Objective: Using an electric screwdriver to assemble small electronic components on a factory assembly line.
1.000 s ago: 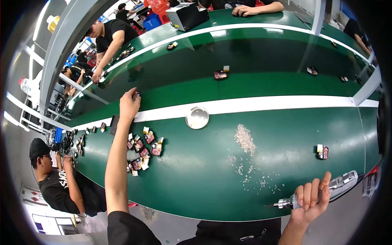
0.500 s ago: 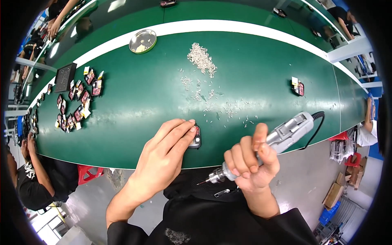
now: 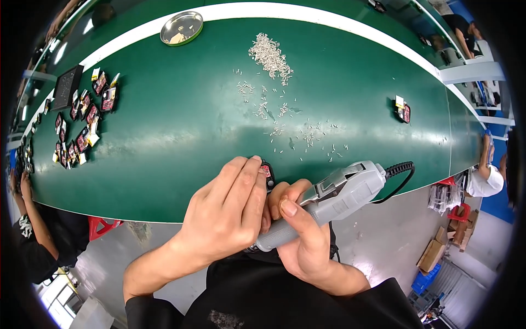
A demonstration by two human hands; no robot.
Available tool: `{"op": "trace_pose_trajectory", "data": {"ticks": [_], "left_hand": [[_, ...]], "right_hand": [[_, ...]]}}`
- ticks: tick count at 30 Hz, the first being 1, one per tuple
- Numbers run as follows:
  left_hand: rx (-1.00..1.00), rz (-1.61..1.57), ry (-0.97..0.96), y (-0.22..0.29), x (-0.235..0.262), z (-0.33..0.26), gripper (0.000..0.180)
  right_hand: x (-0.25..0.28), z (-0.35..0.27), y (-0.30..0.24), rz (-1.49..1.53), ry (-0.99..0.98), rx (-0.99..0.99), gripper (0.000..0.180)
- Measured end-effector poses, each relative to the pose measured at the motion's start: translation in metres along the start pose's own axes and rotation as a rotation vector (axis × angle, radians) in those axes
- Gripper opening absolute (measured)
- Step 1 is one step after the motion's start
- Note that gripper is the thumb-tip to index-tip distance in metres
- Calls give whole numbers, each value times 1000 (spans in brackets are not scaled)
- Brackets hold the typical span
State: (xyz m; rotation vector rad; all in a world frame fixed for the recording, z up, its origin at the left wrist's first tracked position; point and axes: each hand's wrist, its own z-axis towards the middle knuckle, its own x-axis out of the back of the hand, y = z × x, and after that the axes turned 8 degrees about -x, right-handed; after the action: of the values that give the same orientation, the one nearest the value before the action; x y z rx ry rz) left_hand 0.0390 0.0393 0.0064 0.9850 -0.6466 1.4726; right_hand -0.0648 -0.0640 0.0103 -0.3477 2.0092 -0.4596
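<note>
Both hands have drawn closer together since half a second ago: the left hand (image 3: 227,211) now lies partly over the right hand (image 3: 298,236), and the grey electric screwdriver (image 3: 329,200) has tilted lower, its body now running along the near edge of the green tabletop (image 3: 181,148). The left grip is closed, fingertips pressing a small black and red component (image 3: 267,174) against the tabletop at its near edge. The right grip is clenched around the screwdriver handle, thumb along its top; the tool tip is hidden beneath the left hand. A black coiled cord (image 3: 399,174) leaves the rear of the tool.

Beyond the hands, loose small metal screws (image 3: 282,123) are scattered across the tabletop, with a denser screw pile (image 3: 268,54) farther off. A round metal dish (image 3: 182,27) sits near the white stripe at the far side. A cluster of similar components (image 3: 82,123) lies to the left, beside a black tray (image 3: 66,86). One separate component (image 3: 403,111) rests well apart to the right. Another person (image 3: 33,241) sits at lower left.
</note>
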Motion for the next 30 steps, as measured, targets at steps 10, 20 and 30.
{"op": "trace_pose_trajectory", "data": {"ticks": [10,20,30], "left_hand": [[95,-26,-82,16,-1,-8,38],[69,52,-146,19,-3,-15,24],[73,70,-48,18,-10,-15,21]], "right_hand": [[3,6,-52,-292,-318,91,26],[-7,62,-94,-491,-551,300,33],[-5,69,-92,-553,-547,251,33]]}}
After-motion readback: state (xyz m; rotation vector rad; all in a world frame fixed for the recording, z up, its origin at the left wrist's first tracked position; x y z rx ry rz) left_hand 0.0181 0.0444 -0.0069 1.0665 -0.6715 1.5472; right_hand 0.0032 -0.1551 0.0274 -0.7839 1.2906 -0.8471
